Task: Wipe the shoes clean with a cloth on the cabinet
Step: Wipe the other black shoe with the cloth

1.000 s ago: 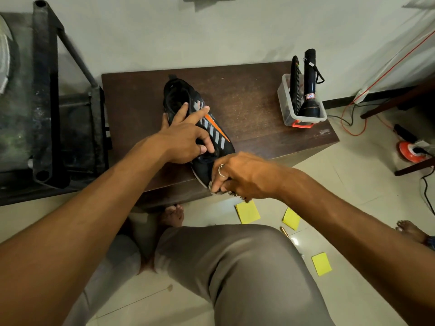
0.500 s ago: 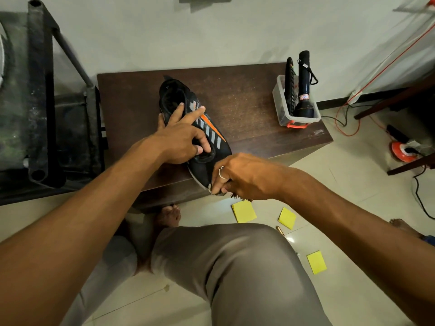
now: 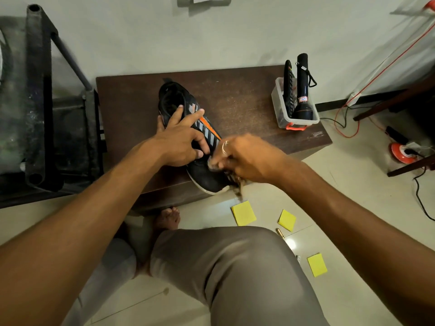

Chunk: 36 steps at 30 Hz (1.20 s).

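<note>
Fingers (image 3: 193, 118) of left hand (image 3: 181, 142) clamp the black shoe (image 3: 203, 174): index and middle lie straight along the upper toward the collar, thumb is hooked on the left side of the heel opening, the other two curl over the lace area. Right hand (image 3: 249, 158) is motion-blurred. Its fingers are curled tight round a bunched, brown-patterned cloth (image 3: 237, 184), held at the shoe's forefoot. Blur hides the exact contact. A loose end of cloth hangs below the hand, past the near desk edge. Ring (image 3: 224, 147) on one right finger.

Shoe lies on the dark wooden desk (image 3: 247, 102), roughly mid-width, heel toward far left, white-soled toe at the near edge. Grey stripes and an orange streak run along its right side.

Far right on desk: clear plastic bin (image 3: 281, 114) with orange clip, well apart from the shoe. Inside it, standing upright, a black torch (image 3: 303, 90) and a black remote (image 3: 287, 85).

Beyond the desk, pale wall (image 3: 235, 38). Left of desk, dark metal frame (image 3: 37, 90).

Near side: tiled floor (image 3: 353, 208) with three yellow sticky notes (image 3: 243, 212). Person's knee (image 3: 223, 267) in grey trousers, bare foot (image 3: 168, 218) beneath the desk edge. Orange cable reel (image 3: 402, 152) on floor at far right.
</note>
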Available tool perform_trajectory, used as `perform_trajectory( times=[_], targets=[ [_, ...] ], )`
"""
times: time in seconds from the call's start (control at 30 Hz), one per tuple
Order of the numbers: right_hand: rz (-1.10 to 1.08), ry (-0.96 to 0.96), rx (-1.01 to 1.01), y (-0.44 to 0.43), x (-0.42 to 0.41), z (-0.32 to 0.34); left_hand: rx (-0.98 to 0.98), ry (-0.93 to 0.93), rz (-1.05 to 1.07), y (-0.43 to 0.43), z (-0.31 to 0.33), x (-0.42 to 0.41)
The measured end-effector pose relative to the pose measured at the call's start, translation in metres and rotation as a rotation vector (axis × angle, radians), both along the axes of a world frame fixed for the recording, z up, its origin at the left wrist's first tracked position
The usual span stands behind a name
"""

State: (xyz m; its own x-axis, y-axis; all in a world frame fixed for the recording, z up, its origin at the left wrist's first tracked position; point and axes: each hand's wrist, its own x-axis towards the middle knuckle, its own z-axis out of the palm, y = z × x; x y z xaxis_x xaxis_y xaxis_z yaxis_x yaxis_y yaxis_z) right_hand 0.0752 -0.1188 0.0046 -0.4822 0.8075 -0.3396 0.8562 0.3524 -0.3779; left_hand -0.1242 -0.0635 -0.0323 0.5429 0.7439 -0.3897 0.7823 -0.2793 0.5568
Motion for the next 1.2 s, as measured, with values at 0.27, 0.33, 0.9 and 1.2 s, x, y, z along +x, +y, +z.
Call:
perform_trajectory(
  times=[0.27,0.33,0.9,1.2],
  targets=[
    [-0.166,-0.181,0.037,-0.027,-0.011,-0.012,0.059,0.034,0.005,-0.004,-0.002,0.001],
    [-0.18,-0.215,-0.049,-0.028,-0.008,-0.006,0.066,0.048,0.01,-0.004,-0.001,0.002],
    [-0.217,-0.026,0.015,-0.036,0.02,-0.012,0.181,0.146,-0.016,-0.009,0.003,0.009],
    [-0.222,0.084,0.273,0.011,0.0,-0.028,0.28,0.41,0.154,-0.03,0.0,0.031]
  ],
)
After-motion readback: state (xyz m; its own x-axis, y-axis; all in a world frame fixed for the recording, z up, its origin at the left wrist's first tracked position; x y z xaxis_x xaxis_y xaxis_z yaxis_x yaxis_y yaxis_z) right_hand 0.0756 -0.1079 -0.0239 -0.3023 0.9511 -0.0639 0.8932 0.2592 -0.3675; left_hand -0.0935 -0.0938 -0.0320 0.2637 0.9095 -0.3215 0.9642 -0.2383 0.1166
